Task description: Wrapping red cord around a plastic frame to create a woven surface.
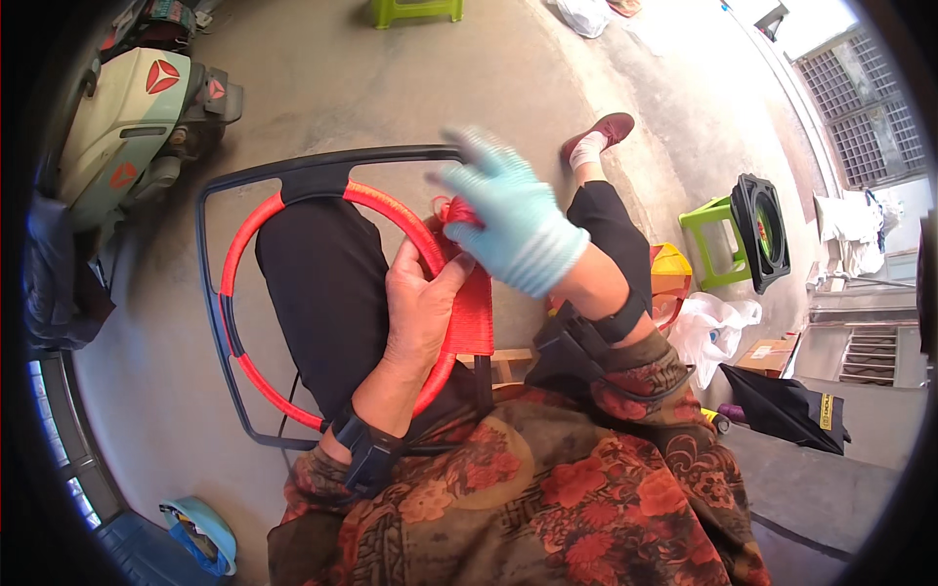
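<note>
A black metal frame (pixel 322 164) with a round ring wrapped in red cord (pixel 254 227) lies across my lap, over black trousers. My bare left hand (pixel 418 305) grips the ring's right side, where a band of woven red strands (pixel 473 311) hangs. My right hand (pixel 513 217), in a light blue glove, hovers just above it with fingers spread, pinching a bunched red cord end (pixel 455 209). Black bands sit on both wrists.
A parked scooter (pixel 127 127) stands at the upper left. A green stool (pixel 718 239) carrying a black frame (pixel 760 232) stands to the right, with a white bag (pixel 718 327), a cardboard box (pixel 770 354) and a yellow-red basket (pixel 669 278) near it. Another green stool (pixel 415 10) is at the top.
</note>
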A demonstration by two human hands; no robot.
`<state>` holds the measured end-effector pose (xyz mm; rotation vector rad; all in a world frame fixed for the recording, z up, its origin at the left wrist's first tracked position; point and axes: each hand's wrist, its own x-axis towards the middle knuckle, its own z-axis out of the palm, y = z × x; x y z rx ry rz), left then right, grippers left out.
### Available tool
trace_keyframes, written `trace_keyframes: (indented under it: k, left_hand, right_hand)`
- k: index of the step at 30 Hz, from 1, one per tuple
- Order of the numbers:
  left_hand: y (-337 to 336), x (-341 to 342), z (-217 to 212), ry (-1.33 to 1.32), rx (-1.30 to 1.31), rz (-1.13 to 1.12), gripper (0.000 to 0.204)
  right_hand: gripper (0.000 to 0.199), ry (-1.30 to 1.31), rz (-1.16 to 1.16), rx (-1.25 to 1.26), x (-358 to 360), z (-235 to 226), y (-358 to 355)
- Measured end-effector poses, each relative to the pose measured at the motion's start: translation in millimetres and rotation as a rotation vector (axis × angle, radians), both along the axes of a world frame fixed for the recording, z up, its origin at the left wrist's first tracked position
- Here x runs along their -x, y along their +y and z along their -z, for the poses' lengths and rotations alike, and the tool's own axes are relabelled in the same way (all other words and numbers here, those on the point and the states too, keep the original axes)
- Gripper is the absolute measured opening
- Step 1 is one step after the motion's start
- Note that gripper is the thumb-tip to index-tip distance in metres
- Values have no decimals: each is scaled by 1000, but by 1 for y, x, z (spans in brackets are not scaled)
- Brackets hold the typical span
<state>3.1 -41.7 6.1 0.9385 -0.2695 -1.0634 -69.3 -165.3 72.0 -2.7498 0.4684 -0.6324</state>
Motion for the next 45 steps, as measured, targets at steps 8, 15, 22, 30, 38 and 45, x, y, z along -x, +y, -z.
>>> trace_keyframes:
  k: [8,15,22,30,38,45]
  left_hand:
    - [2,1,-20,48,-32,180,25]
    - [7,0,-11,59,-90,202,15]
    - [6,2,-11,62,-129,127,13]
    - [2,6,-12,59,-98,56,14]
    - [6,3,-7,13,-96,70,9]
    - [5,6,-3,18,-78,45,13]
  right_hand:
    - [27,-14,265,-842,52,7,-9]
    - [24,-305,287,-1275,60,48,-19]
    - [42,-1112,-850,-2064,157,28,-77]
    - [51,-830,217,-1850,131,67,-48]
    - [26,-162,358,-1292,51,13,11]
    - [21,-230,302,-1391,60,3,20]
